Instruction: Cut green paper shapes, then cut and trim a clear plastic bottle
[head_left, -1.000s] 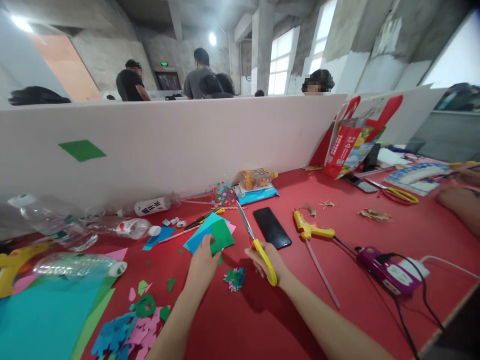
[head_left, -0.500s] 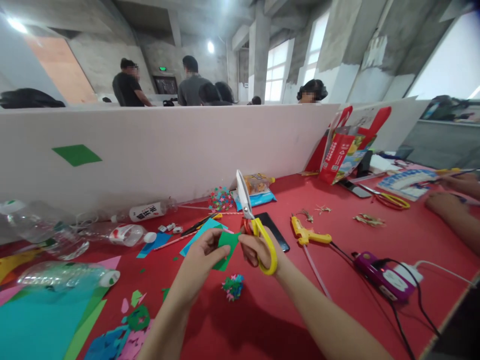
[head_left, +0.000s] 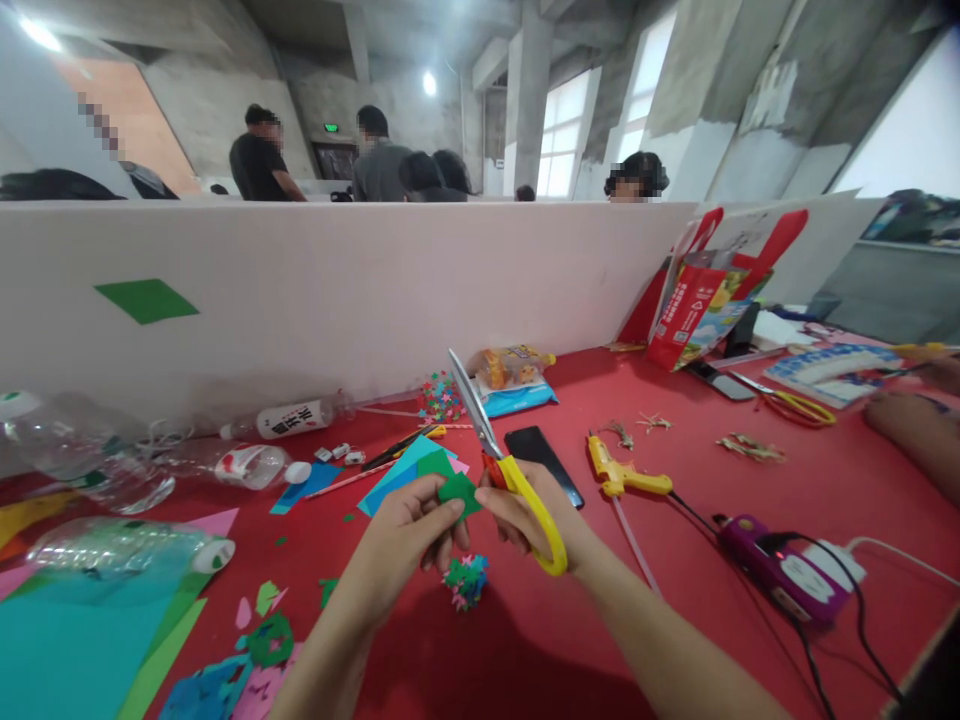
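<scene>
While the left hand [head_left: 405, 538] pinches a small green paper piece [head_left: 459, 492] between thumb and fingers, the right hand [head_left: 525, 515] is closed through the yellow loops of the scissors [head_left: 501, 470]. Both are raised above the red table [head_left: 675, 600]. The paper sits just left of the scissor pivot, touching or nearly touching it. The blades point up and away to the left and look closed together.

Directly below the hands: a small clump of multicoloured cut-outs [head_left: 465, 580] on the table.

Just beyond the hands: a stack of blue, green and pink sheets [head_left: 394, 482], and a black phone [head_left: 541, 458] lying flat.

Right of the phone: a yellow glue gun [head_left: 622, 476]. Nearer the table edge is a purple device [head_left: 772, 565] with cables.

Left side: clear plastic bottles [head_left: 247, 465] on their sides, a large teal sheet [head_left: 75, 640], and paper scraps [head_left: 270, 635].

Far right: another person's forearm [head_left: 911, 435] rests on the table, near a second pair of scissors [head_left: 795, 406] and a red bag [head_left: 694, 300].

Back: a white partition [head_left: 375, 290] bearing a green square [head_left: 146, 300].
</scene>
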